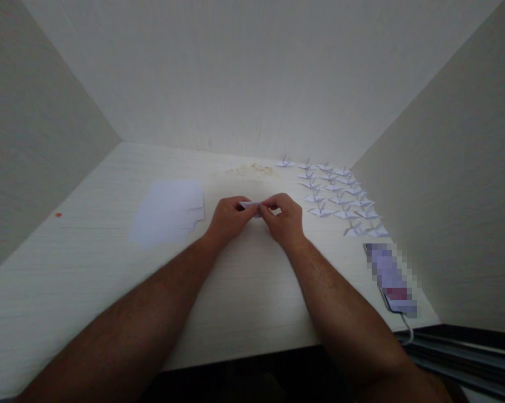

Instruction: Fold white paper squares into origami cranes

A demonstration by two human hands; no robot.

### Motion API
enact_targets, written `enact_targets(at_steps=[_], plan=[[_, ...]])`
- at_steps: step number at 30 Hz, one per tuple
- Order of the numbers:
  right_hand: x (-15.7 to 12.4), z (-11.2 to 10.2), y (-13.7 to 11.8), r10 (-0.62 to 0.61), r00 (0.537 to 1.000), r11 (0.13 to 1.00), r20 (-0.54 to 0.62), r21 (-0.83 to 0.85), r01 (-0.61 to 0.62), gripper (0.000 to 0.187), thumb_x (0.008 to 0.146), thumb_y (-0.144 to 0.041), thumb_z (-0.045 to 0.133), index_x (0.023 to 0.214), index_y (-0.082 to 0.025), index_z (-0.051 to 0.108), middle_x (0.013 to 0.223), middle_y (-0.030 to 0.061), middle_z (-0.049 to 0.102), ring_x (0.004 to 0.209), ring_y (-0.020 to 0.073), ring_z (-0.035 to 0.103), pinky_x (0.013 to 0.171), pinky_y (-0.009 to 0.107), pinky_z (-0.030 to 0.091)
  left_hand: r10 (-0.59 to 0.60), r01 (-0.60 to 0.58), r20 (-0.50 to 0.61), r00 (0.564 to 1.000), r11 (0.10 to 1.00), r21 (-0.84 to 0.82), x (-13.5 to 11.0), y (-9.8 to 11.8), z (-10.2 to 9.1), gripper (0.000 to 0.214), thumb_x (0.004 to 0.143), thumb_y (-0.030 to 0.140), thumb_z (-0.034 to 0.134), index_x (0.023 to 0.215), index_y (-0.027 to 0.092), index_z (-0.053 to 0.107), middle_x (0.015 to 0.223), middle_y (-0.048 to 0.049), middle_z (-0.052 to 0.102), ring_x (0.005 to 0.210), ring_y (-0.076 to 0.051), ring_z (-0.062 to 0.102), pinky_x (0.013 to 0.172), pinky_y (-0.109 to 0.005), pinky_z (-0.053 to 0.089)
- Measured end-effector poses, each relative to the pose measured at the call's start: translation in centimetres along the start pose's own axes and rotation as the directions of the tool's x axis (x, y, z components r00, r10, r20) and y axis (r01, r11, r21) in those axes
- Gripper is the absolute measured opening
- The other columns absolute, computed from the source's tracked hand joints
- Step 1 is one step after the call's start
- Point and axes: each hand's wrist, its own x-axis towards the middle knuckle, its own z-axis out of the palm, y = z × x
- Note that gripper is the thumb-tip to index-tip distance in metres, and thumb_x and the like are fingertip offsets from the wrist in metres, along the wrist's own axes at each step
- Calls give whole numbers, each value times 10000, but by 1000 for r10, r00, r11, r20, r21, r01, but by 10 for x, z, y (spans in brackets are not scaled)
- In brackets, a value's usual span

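Between my two hands, over the middle of the table, is a small piece of folded white paper (pixel 256 206). My left hand (pixel 231 217) pinches its left part between thumb and fingers. On the other side, my right hand (pixel 284 217) grips the paper's right part with thumb and forefinger. The fingertips almost meet and cover much of the folds. To the right stand rows of several folded paper cranes (pixel 340 197) with pointed wings. Left of my hands lies a stack of white paper sheets (pixel 168 210), its right edge uneven.
A phone (pixel 389 277) with a blurred screen and a white cable (pixel 410 330) lies at the table's right edge. Walls (pixel 235 73) enclose the white table (pixel 244 302) at the back and both sides. A small orange spot (pixel 58 215) is at far left; brownish marks (pixel 258 168) are near the back wall.
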Motion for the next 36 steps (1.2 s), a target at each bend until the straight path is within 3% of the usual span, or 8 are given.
enact_targets(at_steps=[3,6,13,26,33,36], plan=[[0,-1,1,-154,988,988,-3,-14,154,111,850,-244,650,753,-223,698,771,32,692,789,170,632,737,321,521,-32,32,13,999,999,-6,0,1,-1,175,733,275,646,604,166,691,469,43,532,461,-94,443,468,-225,324],[1,-2,2,-229,972,973,44,19,228,123,890,-220,617,821,-228,718,833,35,724,838,163,655,776,311,535,-39,40,32,999,999,-28,0,2,-3,189,743,270,623,596,165,679,453,39,527,446,-93,444,462,-223,327],[0,-1,4,-228,969,974,99,16,228,153,908,-228,594,882,-258,741,902,31,749,887,161,677,819,322,560,-57,57,-2,998,994,-92,1,1,-3,233,748,287,618,548,169,635,443,24,542,427,-94,451,450,-225,328],[0,-2,1,-295,951,956,93,16,294,170,871,-179,598,899,-251,749,935,47,748,900,166,673,817,322,567,-51,48,-10,999,977,-206,4,-8,-2,224,739,285,650,547,173,623,453,26,536,432,-87,447,454,-221,334],[1,-1,0,-227,969,974,95,42,224,155,850,-187,614,878,-251,752,953,45,750,920,163,677,850,329,565,-85,79,-23,996,979,-185,3,-6,-2,216,753,353,688,644,168,670,465,18,571,419,-94,474,438,-221,338],[1,0,-1,-108,993,985,44,137,101,114,828,-215,642,857,-236,750,948,48,749,920,164,685,854,333,564,-95,90,-19,995,979,-181,2,-5,-2,193,753,335,680,655,170,662,458,22,570,410,-96,476,432,-218,340]])
